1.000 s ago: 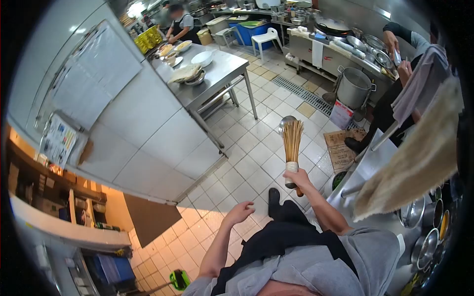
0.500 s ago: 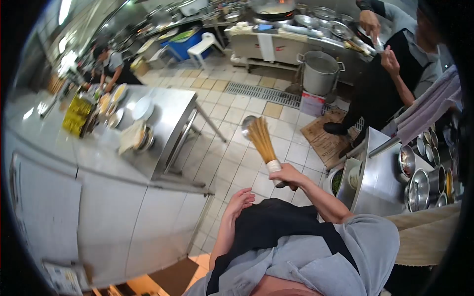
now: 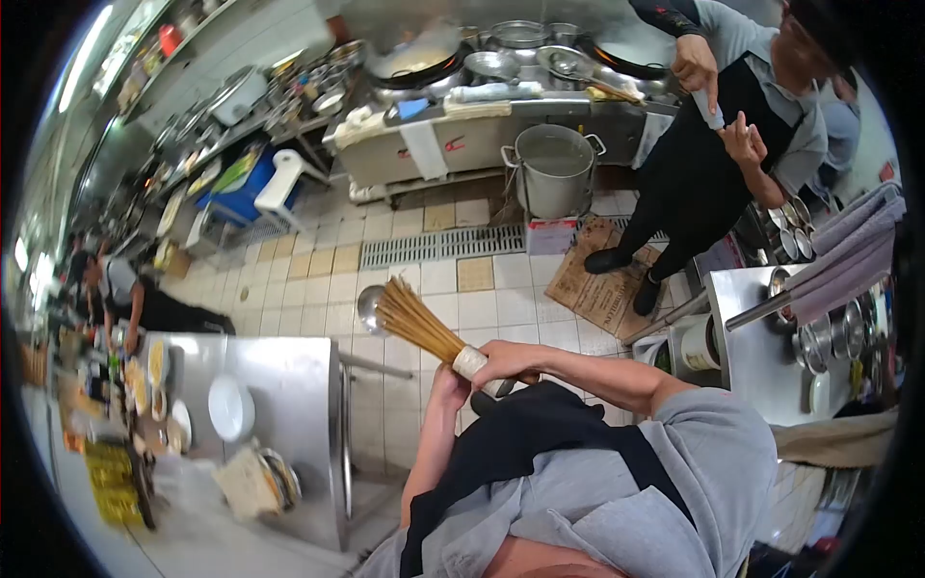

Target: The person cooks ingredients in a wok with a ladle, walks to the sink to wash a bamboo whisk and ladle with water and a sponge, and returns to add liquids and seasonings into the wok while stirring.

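Observation:
My right hand is wrapped round the white-bound handle of a bamboo brush, whose bristles fan out up and to the left. The round metal bowl of a ladle shows beside the bristle tips; its handle is mostly hidden behind the brush. Just below the binding, my left hand touches the brush and my right hand. Its fingers are partly hidden, so what they grip cannot be made out.
A steel table with a white bowl and a folded cloth stands left. Ahead, a large pot stands before the stove counter. A co-worker stands on cardboard at right, near a steel counter.
My view has turned right towards the stove. My left hand, earlier apart with fingers loosely spread, has come up against the brush and my right hand. The brush is tilted further left.

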The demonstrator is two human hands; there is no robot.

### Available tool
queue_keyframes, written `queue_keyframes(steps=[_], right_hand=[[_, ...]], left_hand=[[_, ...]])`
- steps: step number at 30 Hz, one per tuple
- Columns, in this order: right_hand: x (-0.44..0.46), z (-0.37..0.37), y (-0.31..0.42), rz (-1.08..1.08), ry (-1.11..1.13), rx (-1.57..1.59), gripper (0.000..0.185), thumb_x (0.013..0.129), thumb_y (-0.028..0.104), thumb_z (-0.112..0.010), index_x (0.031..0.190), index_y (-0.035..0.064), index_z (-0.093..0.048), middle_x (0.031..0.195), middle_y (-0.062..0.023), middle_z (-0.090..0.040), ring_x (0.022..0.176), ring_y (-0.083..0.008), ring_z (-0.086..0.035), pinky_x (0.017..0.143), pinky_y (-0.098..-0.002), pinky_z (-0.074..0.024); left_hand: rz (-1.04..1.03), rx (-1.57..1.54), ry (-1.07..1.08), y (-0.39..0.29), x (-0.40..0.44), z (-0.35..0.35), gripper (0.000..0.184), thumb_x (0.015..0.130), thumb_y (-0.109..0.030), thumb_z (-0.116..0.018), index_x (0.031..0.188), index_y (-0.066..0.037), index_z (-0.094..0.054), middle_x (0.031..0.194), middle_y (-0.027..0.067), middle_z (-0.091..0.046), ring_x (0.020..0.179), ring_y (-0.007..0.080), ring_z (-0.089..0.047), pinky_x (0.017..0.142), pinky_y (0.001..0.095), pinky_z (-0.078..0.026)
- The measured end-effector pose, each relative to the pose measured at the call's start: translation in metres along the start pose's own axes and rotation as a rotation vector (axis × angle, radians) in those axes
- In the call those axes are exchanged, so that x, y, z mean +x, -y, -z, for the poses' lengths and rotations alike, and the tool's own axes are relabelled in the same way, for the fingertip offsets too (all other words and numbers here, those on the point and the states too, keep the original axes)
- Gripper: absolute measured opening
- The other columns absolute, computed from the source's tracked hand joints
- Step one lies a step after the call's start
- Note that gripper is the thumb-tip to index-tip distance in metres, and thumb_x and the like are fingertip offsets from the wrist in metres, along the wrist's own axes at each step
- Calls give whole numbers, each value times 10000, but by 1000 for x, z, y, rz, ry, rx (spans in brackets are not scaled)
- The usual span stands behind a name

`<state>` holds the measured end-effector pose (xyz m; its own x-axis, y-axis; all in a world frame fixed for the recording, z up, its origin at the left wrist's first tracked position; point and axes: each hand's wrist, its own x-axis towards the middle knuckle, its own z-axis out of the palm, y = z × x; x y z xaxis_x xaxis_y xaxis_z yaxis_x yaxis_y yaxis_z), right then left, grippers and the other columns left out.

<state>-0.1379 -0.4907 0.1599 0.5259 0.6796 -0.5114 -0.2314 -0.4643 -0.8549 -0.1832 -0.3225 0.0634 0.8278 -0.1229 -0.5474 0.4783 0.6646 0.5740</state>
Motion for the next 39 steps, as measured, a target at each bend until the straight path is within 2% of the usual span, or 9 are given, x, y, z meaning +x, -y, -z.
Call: queue_keyframes(steps=[5,10,12,15,21,27,29,32,39], right_hand=[[68,32,33,10,-9,88,417,678,264,-754,1003,12,-682,902,-87,-690,799,-168,-645,734,-280,-504],[131,91,72,36,-83,326,429,705,236,-760,1047,-2,-659,924,-78,-676,846,-150,-635,758,-279,-494],[152,127,86,96,-164,426,462,707,195,-761,1098,-10,-624,939,-74,-662,847,-149,-628,757,-276,-492],[181,210,101,177,-317,394,418,717,140,-759,1067,-17,-593,953,-104,-660,767,-157,-650,708,-301,-531],[242,436,132,446,-458,940,383,859,209,-671,1139,30,-482,833,-105,-630,595,-181,-635,474,-321,-552],[313,651,167,34,-1018,114,403,791,330,-720,1073,62,-618,821,-74,-639,619,-169,-611,465,-310,-510],[358,748,149,-56,-981,-258,383,733,304,-757,1001,40,-687,810,-97,-659,585,-179,-607,452,-340,-516],[376,783,211,-313,-817,-435,391,674,270,-775,924,-11,-670,777,-140,-668,508,-228,-627,402,-407,-479],[460,845,204,-570,-882,-431,353,653,222,-754,875,-42,-681,769,-171,-673,604,-257,-665,516,-415,-523]], left_hand=[[19,70,-42,-42,104,33,157,882,-191,-664,955,-98,-561,816,22,-585,711,188,-615,608,368,-546],[-212,-93,-92,-106,175,21,133,895,-139,-598,1006,-69,-575,840,48,-598,750,195,-610,651,349,-522],[-114,-104,-214,-146,217,27,93,851,-108,-571,925,-56,-548,791,53,-567,716,189,-571,631,336,-495],[-102,-147,-259,-205,248,47,103,817,-145,-582,801,-95,-493,686,18,-487,628,144,-490,563,290,-429],[-59,-166,-403,-288,288,95,141,807,-152,-592,770,-120,-460,646,-3,-465,564,134,-456,527,287,-413],[-180,-334,-533,-354,296,112,145,796,-140,-604,742,-110,-474,648,1,-472,553,137,-442,535,280,-384],[-270,-386,-555,-379,296,109,144,796,-131,-606,736,-104,-478,650,2,-476,556,138,-436,548,276,-371],[-375,-390,-622,-425,297,84,134,806,-113,-597,736,-99,-483,654,-2,-478,576,132,-432,557,273,-368],[-659,-251,-707,-529,341,81,153,815,-109,-591,717,-98,-475,657,-3,-451,573,114,-425,538,247,-379]])
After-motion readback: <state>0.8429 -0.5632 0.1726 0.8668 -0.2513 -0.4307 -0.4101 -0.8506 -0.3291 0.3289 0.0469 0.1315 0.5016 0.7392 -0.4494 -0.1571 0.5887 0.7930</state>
